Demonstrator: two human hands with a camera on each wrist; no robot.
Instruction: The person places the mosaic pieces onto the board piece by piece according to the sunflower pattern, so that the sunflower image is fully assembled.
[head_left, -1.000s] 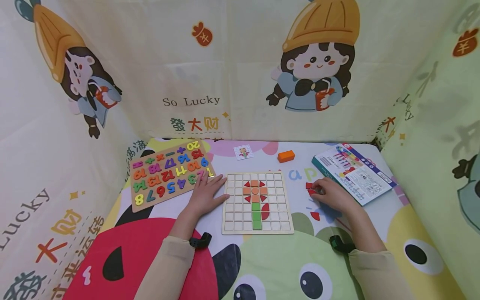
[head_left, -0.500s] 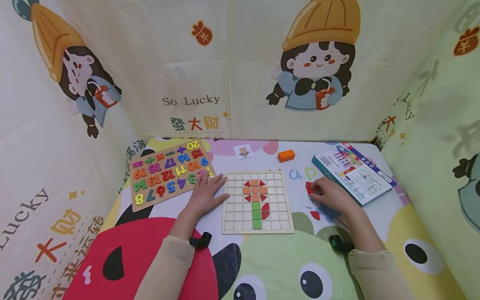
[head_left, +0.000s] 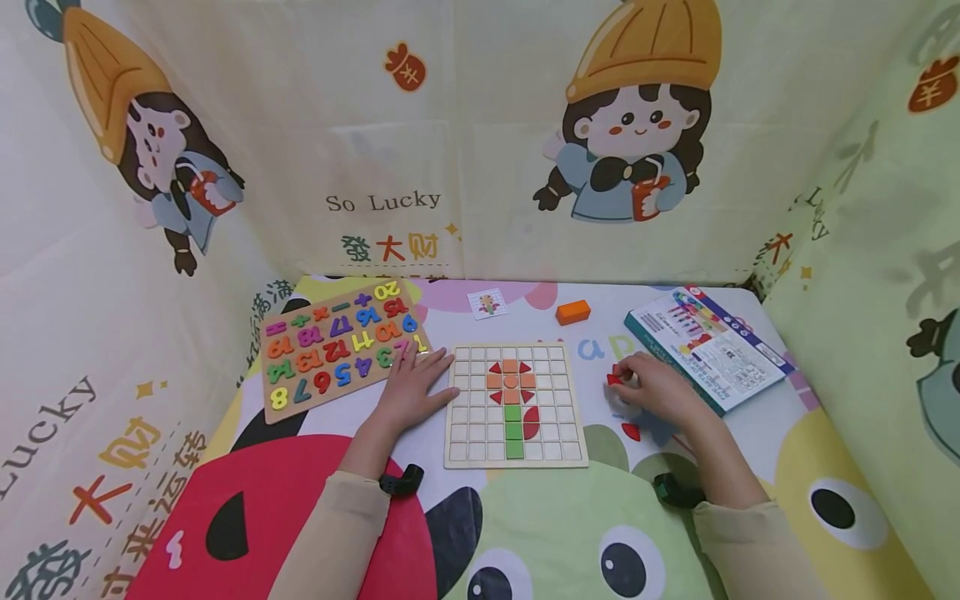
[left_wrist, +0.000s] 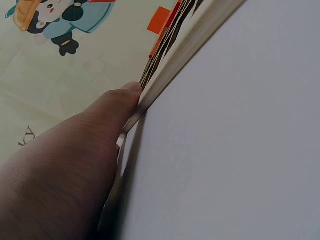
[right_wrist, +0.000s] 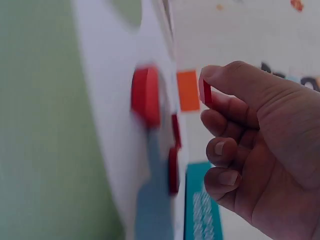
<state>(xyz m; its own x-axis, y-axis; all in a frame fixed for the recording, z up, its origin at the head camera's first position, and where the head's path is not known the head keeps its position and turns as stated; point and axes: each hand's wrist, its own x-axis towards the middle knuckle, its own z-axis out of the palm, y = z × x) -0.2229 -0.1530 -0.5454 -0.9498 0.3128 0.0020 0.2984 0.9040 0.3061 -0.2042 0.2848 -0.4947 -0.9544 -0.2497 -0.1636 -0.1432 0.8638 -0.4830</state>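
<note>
My right hand (head_left: 658, 385) pinches a small red piece (right_wrist: 207, 92) between thumb and forefinger, just above the table right of the wooden grid board (head_left: 558, 450). Other red pieces lie below it; the nearest red piece (head_left: 632, 431) has a curved edge. On the board, orange pieces (head_left: 510, 367) and red triangles form a flower head. Beneath stand several green squares (head_left: 513, 430) in a column, with a red curved shape (head_left: 531, 423) to their right. My left hand (head_left: 412, 387) lies flat with fingers spread, its thumb (left_wrist: 117, 102) at the board's left edge.
A number puzzle board (head_left: 337, 354) lies at the left, partly under my left fingertips. Behind the grid board are a small pattern card (head_left: 487, 304) and an orange block (head_left: 573, 312). A flat box (head_left: 708, 346) lies beyond my right hand. Printed cloth walls surround the table.
My right hand has pinched up a red piece from the group and shifted slightly left with it. The left hand and the board have stayed still.
</note>
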